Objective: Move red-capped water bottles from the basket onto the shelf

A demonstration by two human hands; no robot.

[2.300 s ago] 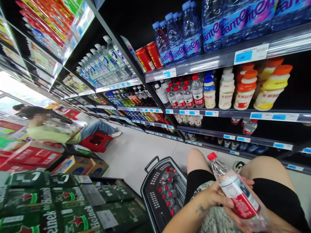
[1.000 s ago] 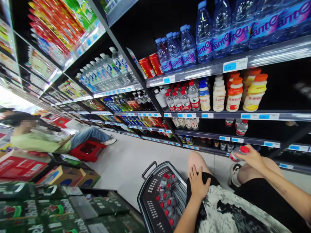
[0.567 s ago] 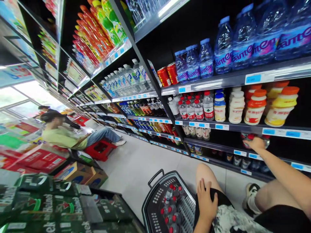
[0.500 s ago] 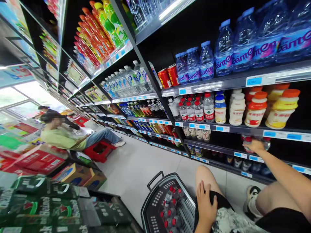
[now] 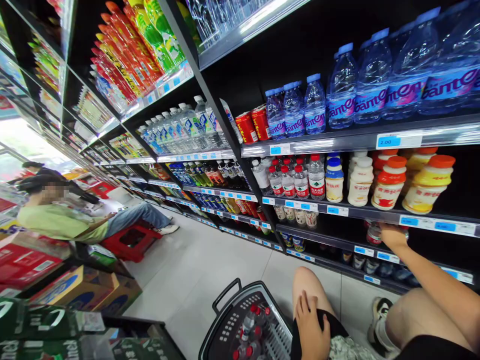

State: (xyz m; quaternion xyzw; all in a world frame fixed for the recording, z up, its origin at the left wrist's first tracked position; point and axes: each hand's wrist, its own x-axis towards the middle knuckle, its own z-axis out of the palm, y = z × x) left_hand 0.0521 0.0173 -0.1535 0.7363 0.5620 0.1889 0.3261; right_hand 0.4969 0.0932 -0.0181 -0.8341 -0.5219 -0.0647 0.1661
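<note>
My right hand (image 5: 392, 237) reaches into the low shelf under the yogurt-drink bottles. A small clear bottle with a red label (image 5: 374, 233) stands against its left side, and a sliver of another shows to its right. The shelf edge and shadow hide my right fingers, so their grip cannot be made out. My left hand (image 5: 312, 324) lies on my bent knee, fingers spread and holding nothing. Beside that knee stands a dark shopping basket (image 5: 228, 327) with several red-capped clear bottles (image 5: 249, 324) inside.
Price-tagged shelf edges (image 5: 360, 135) run above my right arm. Yogurt-drink bottles (image 5: 388, 182) and blue-capped water bottles (image 5: 343, 87) fill the shelves. A person in a light green shirt (image 5: 62, 215) sits on a red stool (image 5: 131, 242) at left, near stacked cartons (image 5: 80, 290).
My right hand has moved deeper into the low shelf, and its fingers have gone out of sight. My left hand stays on the knee. The view has swung to the right.
</note>
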